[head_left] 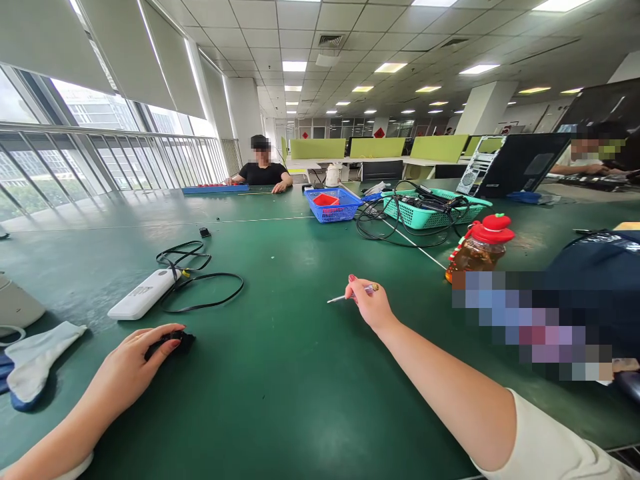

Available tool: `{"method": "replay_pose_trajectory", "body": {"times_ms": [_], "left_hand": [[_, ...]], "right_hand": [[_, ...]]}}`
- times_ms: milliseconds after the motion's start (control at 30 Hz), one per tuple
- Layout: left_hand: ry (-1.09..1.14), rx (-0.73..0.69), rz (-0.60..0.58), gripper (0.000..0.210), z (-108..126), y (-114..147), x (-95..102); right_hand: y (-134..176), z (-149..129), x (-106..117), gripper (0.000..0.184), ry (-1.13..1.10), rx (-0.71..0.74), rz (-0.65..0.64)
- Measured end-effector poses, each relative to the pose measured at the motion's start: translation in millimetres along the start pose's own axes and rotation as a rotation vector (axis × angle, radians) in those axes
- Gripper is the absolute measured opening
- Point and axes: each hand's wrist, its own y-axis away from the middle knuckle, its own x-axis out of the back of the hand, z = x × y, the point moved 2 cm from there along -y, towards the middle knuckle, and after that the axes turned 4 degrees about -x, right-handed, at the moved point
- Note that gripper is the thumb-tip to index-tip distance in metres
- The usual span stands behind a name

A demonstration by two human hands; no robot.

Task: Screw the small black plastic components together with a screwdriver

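Screwdriver (337, 299) is pointing leftward over the tabletop (300, 387), pinched in the right hand (373, 303), while the left hand (133, 360) is gripping a small black object (187, 341) (its kind is unclear) that could be slipping if that hold loosens.

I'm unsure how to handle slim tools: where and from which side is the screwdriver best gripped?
Probably by its handle, coming from the right, as the right hand holds it: the screwdriver's thin metal shaft points left, leaving the thicker handle on the right.
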Motion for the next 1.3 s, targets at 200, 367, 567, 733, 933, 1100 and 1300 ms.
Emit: {"method": "replay_pose_trajectory", "body": {"times_ms": [200, 367, 567, 733, 933, 1100, 1300], "left_hand": [[-0.053, 0.042, 0.016, 0.05, 4, 2, 2.7], [0.02, 0.158, -0.032, 0.05, 2, 1, 5.3], [0.154, 0.244, -0.034, 0.058, -6, 1, 4.7], [0.087, 0.124, 0.022, 0.056, 1, 2, 6.0], [0.024, -0.039, -0.013, 0.055, 2, 1, -0.7], [-0.012, -0.1, 0.003, 0.062, -6, 1, -2.5], [0.045, -0.062, -0.083, 0.074, -36, 8, 1.2]], "right_hand": [[0, 1, 1, 0.06, -0.004, -0.002, -0.006], [0, 1, 0, 0.061, -0.001, 0.01, -0.001], [0, -2, 0, 0.061, 0.012, -0.012, 0.002], [0, -1, 1, 0.061, 0.013, -0.008, -0.004], [0, 0, 1, 0.06, 0.018, -0.009, -0.001], [0, 0, 1, 0.059, 0.016, -0.009, -0.003], [1, 0, 2, 0.057, 0.005, -0.023, -0.001]]}}
